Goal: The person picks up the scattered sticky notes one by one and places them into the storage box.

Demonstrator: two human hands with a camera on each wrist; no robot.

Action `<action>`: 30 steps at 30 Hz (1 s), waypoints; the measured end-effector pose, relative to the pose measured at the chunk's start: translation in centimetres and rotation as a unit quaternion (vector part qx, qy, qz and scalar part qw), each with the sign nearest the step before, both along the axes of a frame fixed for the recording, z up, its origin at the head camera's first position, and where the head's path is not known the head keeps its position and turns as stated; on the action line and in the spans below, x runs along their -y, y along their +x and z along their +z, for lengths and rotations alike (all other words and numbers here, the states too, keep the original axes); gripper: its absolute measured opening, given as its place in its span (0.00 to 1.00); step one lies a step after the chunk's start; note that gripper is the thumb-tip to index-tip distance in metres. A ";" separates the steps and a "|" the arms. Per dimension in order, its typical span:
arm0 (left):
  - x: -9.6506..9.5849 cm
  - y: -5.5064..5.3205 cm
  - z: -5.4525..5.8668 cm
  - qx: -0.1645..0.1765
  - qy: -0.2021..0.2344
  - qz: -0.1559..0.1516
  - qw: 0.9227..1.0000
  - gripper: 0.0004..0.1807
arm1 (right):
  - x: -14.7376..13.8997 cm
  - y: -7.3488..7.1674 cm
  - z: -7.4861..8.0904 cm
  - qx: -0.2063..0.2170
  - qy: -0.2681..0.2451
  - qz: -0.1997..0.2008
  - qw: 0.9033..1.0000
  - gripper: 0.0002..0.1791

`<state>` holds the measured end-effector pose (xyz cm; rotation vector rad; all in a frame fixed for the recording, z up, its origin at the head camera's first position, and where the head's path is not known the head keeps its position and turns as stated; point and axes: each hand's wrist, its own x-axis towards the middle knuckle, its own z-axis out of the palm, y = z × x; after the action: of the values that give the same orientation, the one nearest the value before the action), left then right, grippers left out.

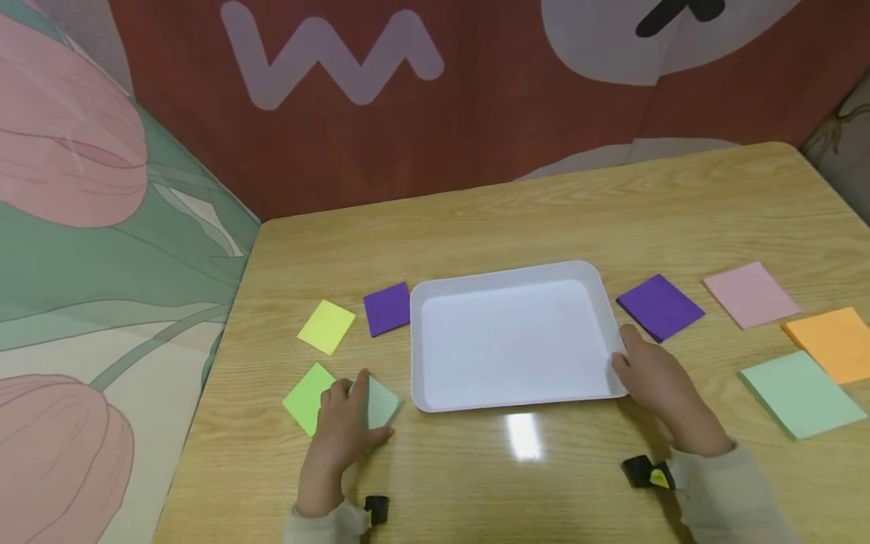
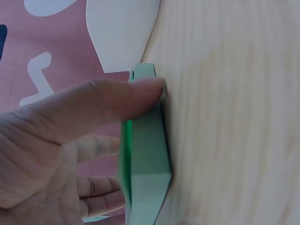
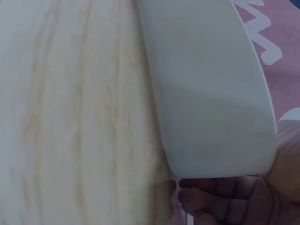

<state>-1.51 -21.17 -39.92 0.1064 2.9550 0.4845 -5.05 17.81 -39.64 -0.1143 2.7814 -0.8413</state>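
My left hand point(image 1: 343, 427) is over a pale green sticky-note pad point(image 1: 383, 402) left of the white tray. In the left wrist view, the thumb lies on the edge of the pale green pad point(image 2: 147, 150) and the other fingers reach round its far side. A bright green pad point(image 1: 309, 398) lies partly under the same hand. My right hand point(image 1: 655, 378) grips the white tray point(image 1: 516, 404) at its near right corner, thumb at the rim. In the right wrist view, fingers curl below the tray's end point(image 3: 211, 131).
Beyond the left hand lie a yellow pad point(image 1: 327, 327) and a purple pad point(image 1: 387, 310) close beside the tray. On the right are another purple pad point(image 1: 661, 307), a pink pad point(image 1: 751, 295), an orange pad point(image 1: 832, 344) and a larger pale green pad point(image 1: 802, 394). Printed cloth point(image 1: 408, 151) hangs behind the table.
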 end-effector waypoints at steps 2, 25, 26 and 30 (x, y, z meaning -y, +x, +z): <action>0.0 0.0 0.0 -0.004 0.002 0.002 1.000 0.49 | 0.0 0.0 -0.1 -0.001 0.000 0.001 1.000 0.08; -0.5 0.1 0.4 -0.051 0.026 0.016 0.998 0.39 | 0.0 -0.1 -0.2 0.007 -0.004 -0.002 1.000 0.10; -0.5 0.1 0.5 -0.047 0.034 0.021 0.998 0.39 | 0.0 -0.1 -0.2 0.008 -0.003 -0.002 1.000 0.10; -0.6 0.1 0.8 -0.034 0.070 0.044 0.996 0.40 | 0.0 -0.1 -0.2 0.009 -0.001 -0.004 1.000 0.10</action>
<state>-1.39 -20.56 -39.13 0.0079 2.9991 0.7138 -5.18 17.86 -39.82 -0.0955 2.7651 -0.8437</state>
